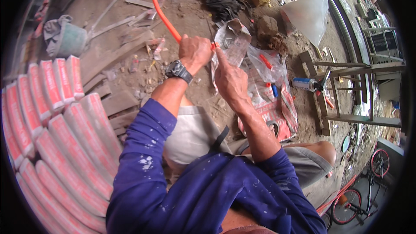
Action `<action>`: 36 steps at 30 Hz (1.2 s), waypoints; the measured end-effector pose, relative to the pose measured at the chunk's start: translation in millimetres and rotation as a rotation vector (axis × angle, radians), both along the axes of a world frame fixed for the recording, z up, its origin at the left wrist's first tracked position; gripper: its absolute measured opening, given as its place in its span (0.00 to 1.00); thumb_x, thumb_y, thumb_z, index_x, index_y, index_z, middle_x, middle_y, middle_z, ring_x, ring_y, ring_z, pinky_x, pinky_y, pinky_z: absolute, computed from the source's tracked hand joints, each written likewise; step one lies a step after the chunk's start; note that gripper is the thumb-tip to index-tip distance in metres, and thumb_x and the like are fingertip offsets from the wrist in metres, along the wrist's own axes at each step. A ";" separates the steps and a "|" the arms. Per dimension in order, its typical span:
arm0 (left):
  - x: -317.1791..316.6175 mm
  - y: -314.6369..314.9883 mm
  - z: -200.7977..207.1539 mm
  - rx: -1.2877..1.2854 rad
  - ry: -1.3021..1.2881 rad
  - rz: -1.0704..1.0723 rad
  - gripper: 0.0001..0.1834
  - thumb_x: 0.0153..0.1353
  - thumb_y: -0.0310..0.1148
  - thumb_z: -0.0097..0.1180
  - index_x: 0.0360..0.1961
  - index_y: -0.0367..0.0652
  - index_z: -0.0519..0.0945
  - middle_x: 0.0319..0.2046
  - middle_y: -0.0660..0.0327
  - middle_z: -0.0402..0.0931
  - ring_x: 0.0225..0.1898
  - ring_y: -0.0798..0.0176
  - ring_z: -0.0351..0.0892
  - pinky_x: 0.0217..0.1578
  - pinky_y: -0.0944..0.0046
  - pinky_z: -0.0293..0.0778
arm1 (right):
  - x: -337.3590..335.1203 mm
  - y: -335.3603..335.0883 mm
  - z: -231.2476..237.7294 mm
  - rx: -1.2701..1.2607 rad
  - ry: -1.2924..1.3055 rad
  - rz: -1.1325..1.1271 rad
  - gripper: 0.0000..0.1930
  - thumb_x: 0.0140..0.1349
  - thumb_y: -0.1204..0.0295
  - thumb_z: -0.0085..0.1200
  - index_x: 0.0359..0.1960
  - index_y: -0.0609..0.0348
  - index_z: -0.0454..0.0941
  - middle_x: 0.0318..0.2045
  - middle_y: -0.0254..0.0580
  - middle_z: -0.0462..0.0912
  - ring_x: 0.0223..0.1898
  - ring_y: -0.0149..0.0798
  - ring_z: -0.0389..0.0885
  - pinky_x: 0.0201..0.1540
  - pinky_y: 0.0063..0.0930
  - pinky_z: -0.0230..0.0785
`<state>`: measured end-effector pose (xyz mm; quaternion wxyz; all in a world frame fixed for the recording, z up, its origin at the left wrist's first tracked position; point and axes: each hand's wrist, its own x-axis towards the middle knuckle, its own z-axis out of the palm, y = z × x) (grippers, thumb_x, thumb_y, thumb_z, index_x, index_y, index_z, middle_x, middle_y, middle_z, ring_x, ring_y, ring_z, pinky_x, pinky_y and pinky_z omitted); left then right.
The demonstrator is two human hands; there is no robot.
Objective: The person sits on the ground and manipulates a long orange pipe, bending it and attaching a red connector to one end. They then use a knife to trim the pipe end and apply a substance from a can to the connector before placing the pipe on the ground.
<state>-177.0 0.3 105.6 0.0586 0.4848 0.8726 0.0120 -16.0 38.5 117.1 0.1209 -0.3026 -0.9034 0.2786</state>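
Observation:
My left hand (196, 52), with a dark watch at its wrist, is closed around a bright orange flexible pipe (162, 12) near the pipe's end. From the fist the pipe runs up and away past the far edge. My right hand (230, 78) is beside it, index finger stretched along a thin dark blade (211, 32) that crosses the orange end. The other right fingers curl inward, their grip mostly hidden. Below the hands lies a crumpled grey-white sack (234, 37) on the dirt.
Red-and-white packed bags (73, 134) are stacked at my left. Plastic sheeting with a red printed sack (284, 121) lies right of my hands, near a blue-white spray can (304, 83) and a wooden frame (364, 119). A bicycle (359, 203) stands lower right; debris and planks (117, 56) litter the ground.

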 end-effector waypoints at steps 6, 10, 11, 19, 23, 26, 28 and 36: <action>0.0 1.1 3.1 0.021 -0.007 -0.013 0.11 0.55 0.42 0.61 0.24 0.48 0.87 0.23 0.53 0.84 0.28 0.50 0.85 0.37 0.52 0.71 | 2.9 5.2 7.1 0.010 -0.009 0.019 0.27 0.62 0.72 0.49 0.65 0.46 0.70 0.21 0.56 0.81 0.25 0.57 0.83 0.29 0.52 0.72; 5.0 -0.8 2.6 0.029 -0.016 -0.026 0.11 0.55 0.41 0.61 0.24 0.47 0.87 0.24 0.52 0.84 0.28 0.50 0.85 0.37 0.52 0.73 | -2.0 10.0 8.6 0.017 -0.029 0.012 0.27 0.61 0.72 0.49 0.65 0.46 0.71 0.22 0.57 0.81 0.25 0.58 0.82 0.30 0.53 0.72; 7.0 0.4 2.3 0.020 -0.023 -0.026 0.11 0.55 0.42 0.61 0.24 0.47 0.87 0.24 0.52 0.84 0.29 0.50 0.85 0.37 0.52 0.73 | -5.5 12.9 8.1 0.025 -0.036 0.002 0.27 0.61 0.72 0.50 0.65 0.45 0.71 0.22 0.57 0.81 0.25 0.58 0.82 0.30 0.53 0.72; 4.0 1.4 2.8 0.017 -0.062 0.014 0.12 0.56 0.42 0.60 0.25 0.48 0.88 0.25 0.51 0.84 0.30 0.49 0.86 0.37 0.50 0.74 | 2.7 3.8 15.3 -0.023 -0.023 -0.012 0.26 0.61 0.74 0.50 0.63 0.49 0.73 0.23 0.60 0.80 0.26 0.61 0.81 0.32 0.54 0.71; 4.2 3.8 5.4 0.044 -0.074 0.003 0.11 0.55 0.41 0.60 0.25 0.48 0.88 0.26 0.50 0.84 0.30 0.49 0.86 0.38 0.50 0.74 | 10.0 7.9 11.4 -0.036 0.078 -0.018 0.25 0.62 0.74 0.50 0.63 0.49 0.73 0.23 0.61 0.80 0.26 0.61 0.81 0.32 0.54 0.70; 2.4 3.3 5.4 0.057 -0.068 -0.003 0.11 0.55 0.41 0.60 0.25 0.48 0.87 0.26 0.51 0.84 0.30 0.49 0.86 0.38 0.50 0.73 | 1.2 9.4 12.6 -0.041 0.102 -0.022 0.25 0.63 0.73 0.50 0.63 0.49 0.74 0.24 0.61 0.80 0.26 0.60 0.81 0.32 0.54 0.70; 3.4 4.0 3.5 0.062 -0.070 -0.014 0.10 0.55 0.40 0.60 0.24 0.48 0.87 0.25 0.51 0.84 0.30 0.49 0.86 0.38 0.51 0.73 | -3.7 10.3 9.2 -0.008 0.082 -0.016 0.25 0.63 0.71 0.50 0.65 0.48 0.71 0.22 0.59 0.80 0.26 0.59 0.82 0.31 0.54 0.71; 5.7 4.0 7.2 0.098 -0.081 0.001 0.10 0.55 0.41 0.61 0.25 0.48 0.87 0.24 0.51 0.84 0.29 0.50 0.86 0.37 0.51 0.72 | -13.0 15.0 4.7 -0.047 0.091 -0.068 0.24 0.63 0.70 0.50 0.63 0.47 0.73 0.23 0.60 0.80 0.26 0.60 0.82 0.32 0.54 0.72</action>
